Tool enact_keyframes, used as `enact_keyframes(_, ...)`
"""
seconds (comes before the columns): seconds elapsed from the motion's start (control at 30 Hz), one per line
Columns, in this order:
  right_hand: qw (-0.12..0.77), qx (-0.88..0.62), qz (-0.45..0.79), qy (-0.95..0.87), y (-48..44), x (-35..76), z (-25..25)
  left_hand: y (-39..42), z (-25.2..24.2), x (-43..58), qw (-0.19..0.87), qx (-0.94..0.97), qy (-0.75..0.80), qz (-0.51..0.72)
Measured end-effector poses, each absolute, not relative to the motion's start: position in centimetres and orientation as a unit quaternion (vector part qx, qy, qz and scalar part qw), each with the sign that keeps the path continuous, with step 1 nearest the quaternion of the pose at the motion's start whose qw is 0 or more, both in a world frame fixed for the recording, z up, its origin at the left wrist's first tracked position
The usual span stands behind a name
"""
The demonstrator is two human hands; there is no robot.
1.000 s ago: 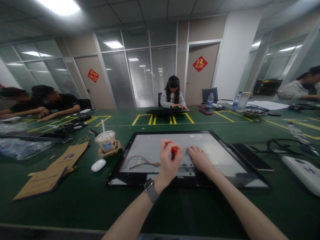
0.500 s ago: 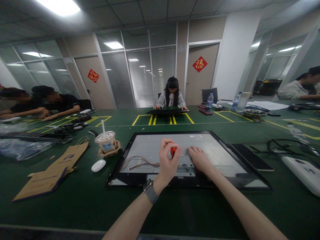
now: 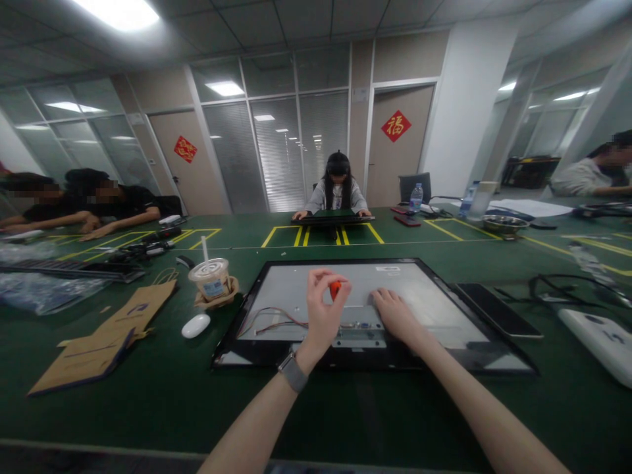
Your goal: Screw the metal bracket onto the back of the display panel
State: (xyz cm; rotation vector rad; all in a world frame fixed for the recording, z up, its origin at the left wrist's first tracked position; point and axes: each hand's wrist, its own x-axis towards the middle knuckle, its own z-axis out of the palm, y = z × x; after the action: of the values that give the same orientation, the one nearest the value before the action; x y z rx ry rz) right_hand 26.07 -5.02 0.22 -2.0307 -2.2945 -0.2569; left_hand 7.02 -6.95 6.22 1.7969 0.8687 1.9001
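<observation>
A monitor panel (image 3: 434, 289) lies face down on the green table in front of me, its grey metal back up inside a black frame. Thin red and white wires (image 3: 269, 321) run across its left part. My left hand (image 3: 322, 315), with a watch on the wrist, is closed round the orange handle of a small screwdriver (image 3: 334, 288) held over the panel's middle. My right hand (image 3: 395, 316) rests flat on the panel just to the right, fingers stretched out beside a metal bracket (image 3: 359, 332).
A lidded drink cup with a straw (image 3: 212, 279), a white mouse (image 3: 195, 326) and brown paper bags (image 3: 106, 336) lie to the left. A dark phone (image 3: 496, 309), cables and a white device (image 3: 600, 339) lie right. Other people sit across and at both sides.
My left hand has lifted and drawn a little to the left with the screwdriver. My right hand has stayed put. The person across has spread both hands apart.
</observation>
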Motion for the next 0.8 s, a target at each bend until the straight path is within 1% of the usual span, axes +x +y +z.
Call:
enact_keyframes(0.07, 0.034, -0.659, -0.085, -0.747, -5.0, 26.1, 0.2, -6.9, 6.3, 6.9, 0.178, 0.631, 0.317, 0.685)
enact_keyframes(0.23, 0.037, -0.656, -0.076, -0.750, -5.2, 26.1, 0.5, -7.1, 6.5, 6.9, 0.211, 0.644, 0.325, 0.660)
enact_keyframes(0.43, 0.035, -0.658, -0.073, -0.749, -5.2, 26.1, 0.6, -6.8, 7.0, 6.6, 0.332, 0.644, 0.288, 0.627)
enact_keyframes(0.57, 0.037, -0.658, -0.070, -0.749, -5.2, 26.0, 0.5, -6.5, 8.5, 4.8, 0.434, 0.686, 0.231, 0.536)
enact_keyframes(0.63, 0.037, -0.660, -0.071, -0.747, -5.2, 26.0, 0.5, -6.3, 9.1, 3.8, 0.468, 0.692, 0.227, 0.501)
enact_keyframes(0.7, 0.039, -0.661, -0.071, -0.746, -5.3, 26.0, 0.6, -6.2, 9.3, 3.2, 0.455, 0.698, 0.242, 0.498)
enact_keyframes(0.8, 0.042, -0.661, -0.065, -0.746, -5.3, 26.0, 0.6, -5.9, 8.8, 3.0, 0.359, 0.694, 0.269, 0.563)
